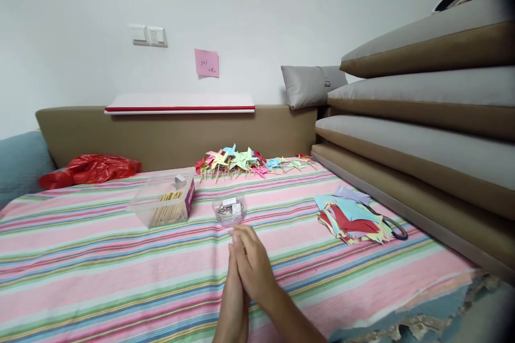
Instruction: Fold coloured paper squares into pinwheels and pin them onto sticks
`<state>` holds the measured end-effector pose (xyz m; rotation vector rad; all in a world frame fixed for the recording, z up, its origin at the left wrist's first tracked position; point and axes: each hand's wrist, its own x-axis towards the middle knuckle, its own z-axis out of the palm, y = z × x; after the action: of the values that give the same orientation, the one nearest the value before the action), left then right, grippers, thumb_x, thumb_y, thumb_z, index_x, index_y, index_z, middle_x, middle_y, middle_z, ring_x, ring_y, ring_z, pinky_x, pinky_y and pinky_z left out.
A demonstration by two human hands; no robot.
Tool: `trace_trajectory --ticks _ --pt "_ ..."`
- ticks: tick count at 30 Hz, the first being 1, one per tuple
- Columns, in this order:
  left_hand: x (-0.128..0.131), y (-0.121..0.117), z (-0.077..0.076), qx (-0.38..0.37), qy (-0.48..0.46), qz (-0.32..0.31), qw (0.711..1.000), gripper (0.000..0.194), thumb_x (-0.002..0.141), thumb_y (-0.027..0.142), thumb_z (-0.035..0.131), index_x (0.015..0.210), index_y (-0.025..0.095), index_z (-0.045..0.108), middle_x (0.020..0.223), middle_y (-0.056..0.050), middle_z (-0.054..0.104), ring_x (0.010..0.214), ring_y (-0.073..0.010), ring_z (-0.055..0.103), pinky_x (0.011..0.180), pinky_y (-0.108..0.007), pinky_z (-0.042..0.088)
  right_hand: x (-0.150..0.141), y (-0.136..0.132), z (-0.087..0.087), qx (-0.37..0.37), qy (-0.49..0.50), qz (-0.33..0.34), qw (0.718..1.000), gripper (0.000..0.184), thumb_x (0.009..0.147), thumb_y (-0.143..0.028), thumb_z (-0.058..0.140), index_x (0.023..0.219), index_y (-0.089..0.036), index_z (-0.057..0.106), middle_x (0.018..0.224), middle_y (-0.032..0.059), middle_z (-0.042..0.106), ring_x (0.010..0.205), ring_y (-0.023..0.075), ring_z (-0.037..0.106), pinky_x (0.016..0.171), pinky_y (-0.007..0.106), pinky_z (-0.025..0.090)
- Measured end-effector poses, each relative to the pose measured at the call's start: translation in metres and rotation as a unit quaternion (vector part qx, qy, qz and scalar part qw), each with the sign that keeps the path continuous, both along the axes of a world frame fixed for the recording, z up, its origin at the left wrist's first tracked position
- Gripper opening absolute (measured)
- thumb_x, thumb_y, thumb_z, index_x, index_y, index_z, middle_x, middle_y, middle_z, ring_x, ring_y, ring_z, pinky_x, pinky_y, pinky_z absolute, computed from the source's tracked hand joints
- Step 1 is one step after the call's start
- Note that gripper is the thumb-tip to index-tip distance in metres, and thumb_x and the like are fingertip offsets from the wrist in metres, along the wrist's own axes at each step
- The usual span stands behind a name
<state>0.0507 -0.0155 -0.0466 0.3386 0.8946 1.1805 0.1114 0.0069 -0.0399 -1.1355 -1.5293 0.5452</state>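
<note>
Left hand: pressed lightly to the right, [233,292] fingers straight, curled round nothing.
Right hand: palm against the left, [257,268] fingers extended and close together; no held item shows.
Clear bag: [230,212] on the striped cloth [281,249], just beyond the fingertips; contents look like small metal pieces, though glare blurs them.
Handling: probably light, soft and slippery, its load apt to shift (crinkly film does that); best pinched by a loose edge.
Stick box: [140,202] left of the bag.
Pinwheels: [243,159] behind it.
Paper pile: [350,218] right, beside scissors [399,230].
</note>
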Motion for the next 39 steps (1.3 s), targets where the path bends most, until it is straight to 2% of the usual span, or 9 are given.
trace_trajectory --ticks 5,9,12,16,21,27,30,34,39 --pt "-0.007 0.007 0.003 0.002 0.047 -0.093 0.995 0.063 0.101 0.061 0.035 0.144 0.018 0.055 0.146 -0.014 0.06 0.103 -0.0307 0.073 0.082 -0.04 0.058 0.014 0.063 0.004 -0.037 -0.208 -0.043 0.976 0.041 0.096 -0.01 0.051 0.135 -0.017 0.06 0.153 0.0143 0.049 0.134 0.0267 0.054 0.112 0.043 0.046" --pt "-0.019 0.008 -0.005 0.024 0.077 -0.092 0.993 0.061 0.101 0.064 0.036 0.132 0.018 0.062 0.143 -0.013 0.062 0.085 -0.0221 0.073 0.072 -0.032 0.054 0.015 0.098 0.005 -0.054 -0.342 -0.041 0.937 0.024 0.098 -0.025 0.064 0.121 -0.018 0.066 0.127 0.0092 0.067 0.111 0.0233 0.067 0.096 0.045 0.056" --pt "-0.025 0.006 -0.008 0.042 0.069 -0.086 0.993 0.059 0.098 0.065 0.041 0.124 0.018 0.066 0.139 -0.013 0.064 0.082 -0.02 0.072 0.072 -0.031 0.053 0.015 0.104 0.002 -0.058 -0.409 -0.052 0.909 0.017 0.099 -0.03 0.064 0.109 -0.017 0.069 0.112 0.0062 0.071 0.099 0.0199 0.069 0.088 0.041 0.059" --pt "-0.029 0.006 -0.009 0.044 0.076 -0.077 0.993 0.06 0.094 0.067 0.049 0.122 0.017 0.066 0.133 -0.016 0.066 0.079 -0.0217 0.072 0.069 -0.033 0.052 0.024 0.087 -0.004 -0.036 -0.453 -0.076 0.887 0.012 0.099 -0.027 0.064 0.102 -0.016 0.069 0.105 0.0044 0.071 0.094 0.018 0.069 0.084 0.037 0.059" --pt "-0.035 0.006 -0.005 0.054 0.104 -0.047 0.992 0.056 0.095 0.064 0.05 0.118 0.016 0.064 0.134 -0.018 0.063 0.078 -0.0209 0.071 0.068 -0.032 0.052 0.06 0.036 -0.004 0.01 -0.468 -0.097 0.878 0.014 0.096 -0.008 0.059 0.097 -0.017 0.071 0.097 0.0043 0.072 0.09 0.0196 0.068 0.078 0.032 0.054" --pt "-0.023 -0.002 0.003 0.083 0.16 -0.01 0.983 0.046 0.092 0.052 0.065 0.125 0.022 0.056 0.148 -0.015 0.052 0.124 -0.0309 0.061 0.082 -0.035 0.058 0.105 -0.036 -0.003 0.037 -0.474 -0.093 0.875 0.021 0.097 -0.006 0.056 0.091 -0.02 0.071 0.088 0.0035 0.07 0.08 0.019 0.066 0.069 0.029 0.045" --pt "-0.008 -0.005 0.002 0.076 0.149 -0.065 0.984 0.063 0.087 0.046 0.074 0.139 0.027 0.044 0.144 -0.015 0.055 0.119 -0.0307 0.064 0.086 -0.039 0.058 0.114 -0.058 -0.005 0.031 -0.478 -0.074 0.874 0.02 0.097 -0.009 0.058 0.086 -0.021 0.069 0.085 0.0016 0.069 0.076 0.0177 0.064 0.065 0.028 0.043" --pt "0.006 -0.007 -0.001 0.066 0.143 -0.109 0.982 0.063 0.09 0.031 0.072 0.141 0.021 0.037 0.12 -0.015 0.066 0.095 -0.0223 0.072 0.089 -0.038 0.058 0.119 -0.066 0.0 0.011 -0.477 -0.04 0.878 0.014 0.097 -0.019 0.063 0.085 -0.022 0.069 0.084 -0.0003 0.069 0.078 0.0166 0.066 0.067 0.026 0.047" --pt "0.008 -0.007 -0.001 0.055 0.162 -0.095 0.981 0.054 0.092 0.023 0.067 0.138 0.018 0.038 0.114 -0.014 0.067 0.086 -0.0179 0.073 0.09 -0.037 0.059 0.12 -0.041 0.023 -0.02 -0.474 -0.06 0.878 0.019 0.103 -0.026 0.054 0.115 -0.019 0.067 0.11 0.0081 0.07 0.105 0.0229 0.064 0.091 0.034 0.05"
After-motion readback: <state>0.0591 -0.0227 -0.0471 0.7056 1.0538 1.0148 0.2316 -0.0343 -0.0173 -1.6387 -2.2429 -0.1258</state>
